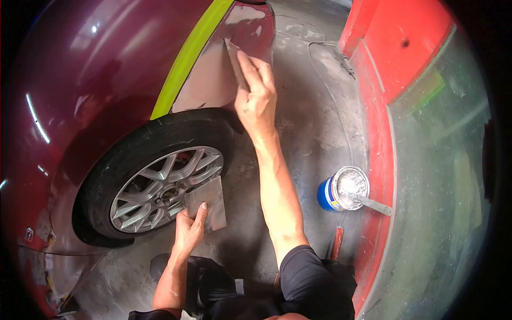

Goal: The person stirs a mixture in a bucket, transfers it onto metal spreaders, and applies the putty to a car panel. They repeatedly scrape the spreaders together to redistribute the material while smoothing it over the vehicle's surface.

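My right hand [257, 101] is closed on a thin, flat filler spreader [236, 65]. Its edge lies against the car's body panel [250, 34], where a smooth pinkish-beige coat of filler [205, 80] covers the area beside a yellow-green tape strip [186, 61]. A lighter patch shows near the top of that panel. Lower down, my left hand [190, 229] grips a square, flat mixing board [212, 202] by its edge, thumb on top. The board is in front of the silver-spoked wheel [165, 192] and hides part of its rim.
On the floor at right stands an open blue can [325, 197] of pale paste, with a putty knife [376, 205] resting across its rim. A red tube-like object [337, 242] lies nearby. A cable [333, 98] runs along the concrete. A red-framed glass panel [381, 213] borders the right side.
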